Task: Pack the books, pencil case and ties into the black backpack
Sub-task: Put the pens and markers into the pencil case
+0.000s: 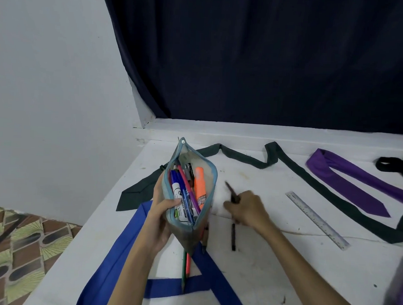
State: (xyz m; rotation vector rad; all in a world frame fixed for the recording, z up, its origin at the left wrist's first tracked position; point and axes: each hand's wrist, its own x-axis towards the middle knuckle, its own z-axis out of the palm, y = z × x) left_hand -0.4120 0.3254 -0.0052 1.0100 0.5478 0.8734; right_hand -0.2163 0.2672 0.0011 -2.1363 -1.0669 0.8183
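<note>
My left hand (159, 222) grips an open grey pencil case (186, 231) with a blue zip, tilted upright above the table; markers, pens and an orange highlighter (199, 187) stick out of it. To its right, my right hand (246, 208) pinches a dark pen (231, 190), blurred by motion. A blue tie (118, 253) lies under the case, a dark green tie (296, 172) runs across the back, and a purple tie (349, 185) lies at the right. A black strap (398, 165), perhaps the backpack's, shows at the right edge.
A steel ruler (316, 219) lies right of my right hand. A black pen (233, 236) and loose pencils (185, 269) lie on the white table (271, 274). A dark curtain hangs behind, a white wall stands left, and patterned floor shows at lower left.
</note>
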